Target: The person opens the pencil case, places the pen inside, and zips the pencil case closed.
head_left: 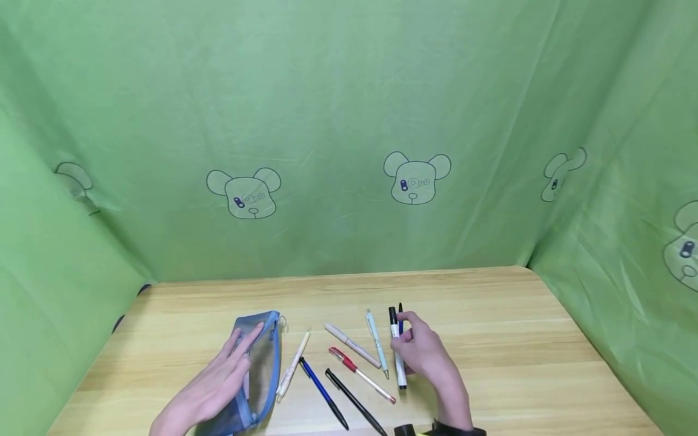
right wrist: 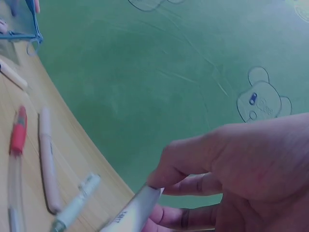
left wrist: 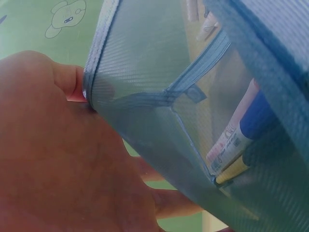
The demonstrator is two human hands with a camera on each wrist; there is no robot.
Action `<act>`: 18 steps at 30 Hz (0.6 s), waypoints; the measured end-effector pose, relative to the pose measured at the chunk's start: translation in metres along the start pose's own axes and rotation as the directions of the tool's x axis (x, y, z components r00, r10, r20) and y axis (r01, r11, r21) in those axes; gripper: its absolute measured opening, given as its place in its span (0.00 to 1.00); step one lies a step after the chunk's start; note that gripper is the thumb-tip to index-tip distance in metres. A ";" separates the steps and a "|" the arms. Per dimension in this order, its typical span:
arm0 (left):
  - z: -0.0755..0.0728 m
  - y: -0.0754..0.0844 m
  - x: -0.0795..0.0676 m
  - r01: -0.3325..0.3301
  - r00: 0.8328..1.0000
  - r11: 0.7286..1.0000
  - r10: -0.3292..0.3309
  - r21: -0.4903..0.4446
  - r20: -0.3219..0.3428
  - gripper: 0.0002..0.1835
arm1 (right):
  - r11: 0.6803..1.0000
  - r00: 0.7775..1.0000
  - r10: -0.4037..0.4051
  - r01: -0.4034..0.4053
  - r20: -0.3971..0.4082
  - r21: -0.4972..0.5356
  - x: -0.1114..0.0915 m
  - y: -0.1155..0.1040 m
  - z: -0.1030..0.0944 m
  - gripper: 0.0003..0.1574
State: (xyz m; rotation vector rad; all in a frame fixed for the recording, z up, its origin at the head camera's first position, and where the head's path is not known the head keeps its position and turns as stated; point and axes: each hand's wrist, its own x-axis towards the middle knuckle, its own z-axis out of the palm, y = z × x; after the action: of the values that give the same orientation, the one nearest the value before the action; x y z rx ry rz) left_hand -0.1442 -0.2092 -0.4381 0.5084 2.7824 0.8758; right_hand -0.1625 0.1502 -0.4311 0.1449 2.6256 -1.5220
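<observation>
Pinching a black-capped white marker (head_left: 400,371) between thumb and fingers, the right hand (head_left: 428,351) works at the right of the scattered pens; the grip falls on the barrel's middle, presumably because that balances it best. Just right of the marker, a dark pen (head_left: 400,309) is partly hidden by the hand.

Well apart on the left, the left hand (head_left: 220,381) lies over the blue mesh pencil pouch (head_left: 264,362), its fingers fairly straight, probably to steady something so light and floppy. The pouch stands on the near left part of the wooden table (head_left: 518,345); through its mesh show a blue-capped pen (left wrist: 258,115) and a yellow one (left wrist: 233,170) lying side by side, perhaps aligned by its narrow shape.

Between the hands, a white pen (head_left: 292,367), a blue pen (head_left: 323,392), a black pen (head_left: 354,400), a red-capped pen (head_left: 345,360), a pale pinkish pen (head_left: 351,344) and a light-blue pen (head_left: 377,341) lie loose at differing angles, spaced apart, which should make each easy to pick out singly.
</observation>
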 end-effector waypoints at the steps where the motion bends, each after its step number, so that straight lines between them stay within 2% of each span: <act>1: 0.000 0.000 0.000 0.000 1.000 1.000 0.000 0.001 0.001 0.28 | 1.000 1.000 -0.011 0.011 0.004 0.001 0.000 -0.002 0.002 0.38; 9: 0.000 0.000 0.000 -0.005 1.000 1.000 0.006 -0.016 0.008 0.28 | 0.995 0.993 -0.095 0.095 0.075 -0.004 0.002 -0.015 0.022 0.44; 18: 0.000 0.001 0.000 -0.033 0.999 0.999 0.033 -0.009 -0.006 0.25 | 0.983 0.976 -0.185 0.184 0.116 0.017 0.004 -0.019 0.038 0.38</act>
State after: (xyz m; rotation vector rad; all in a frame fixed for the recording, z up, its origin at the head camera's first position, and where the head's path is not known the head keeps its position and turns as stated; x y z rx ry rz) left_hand -0.1444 -0.2084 -0.4378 0.5525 2.7818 0.8981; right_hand -0.1670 0.1079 -0.4343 -0.1880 2.6034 -1.5402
